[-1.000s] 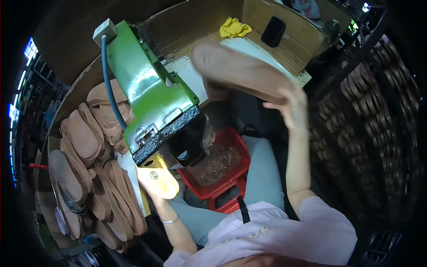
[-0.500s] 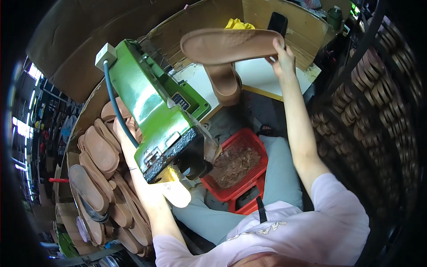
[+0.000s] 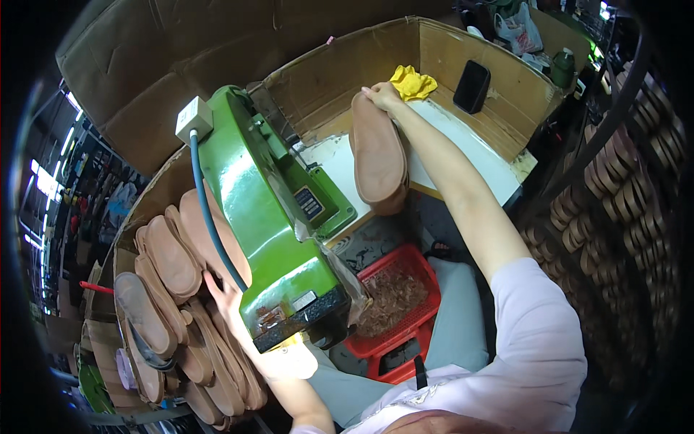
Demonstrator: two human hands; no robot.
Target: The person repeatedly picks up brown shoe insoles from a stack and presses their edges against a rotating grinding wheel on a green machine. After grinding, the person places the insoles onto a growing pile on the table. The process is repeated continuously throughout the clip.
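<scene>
A tan shoe sole (image 3: 378, 155) lies lengthwise over other soles at the front edge of the white tabletop. My right hand (image 3: 384, 95) is closed on its far end, arm stretched forward. To the left of the green machine (image 3: 249, 195), my left hand (image 3: 228, 302) grips the lower end of another tan sole (image 3: 210, 224). The machine's body and blue-grey cable partly cover that sole. Beside my left hand lies a heap of similar soles (image 3: 172, 257). My left forearm passes under the machine's lit head.
A red basket (image 3: 436, 293) of brown scraps stands between my legs. Cardboard walls (image 3: 347, 87) surround the white tabletop (image 3: 463, 145). A yellow cloth (image 3: 412, 83) and black phone (image 3: 472, 87) are at the back. Racks of soles (image 3: 600, 217) stand right.
My right hand has lowered its sole from a raised, sideways position onto the soles at the table edge. My left hand has drawn back nearer me with a sole from the heap.
</scene>
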